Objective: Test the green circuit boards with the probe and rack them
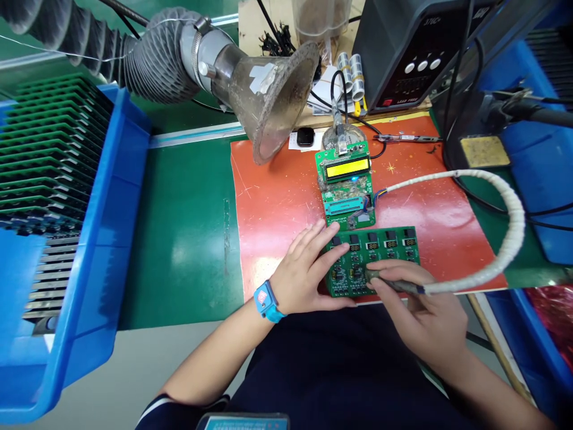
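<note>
A green circuit board panel (372, 254) with a row of small digit displays lies on the red mat at the front edge. My left hand (308, 269) rests flat with fingers spread over the panel's left side. In my right hand (425, 304) is a programming probe (400, 285), pinched in the fingers with its tip at the middle of the panel. The white wrapped cable (510, 224) loops from the probe to a programmer board (347, 185) just behind. That board has a lit yellow screen, a blue light and a teal socket.
A blue bin (102, 239) holding stacked green boards stands at left. A grey fume hose with a clear funnel (277, 89) hangs over the mat (273, 191). Behind sits a dark soldering station (412, 60); a soldering iron (514, 110) and blue bins (501, 71) are at right.
</note>
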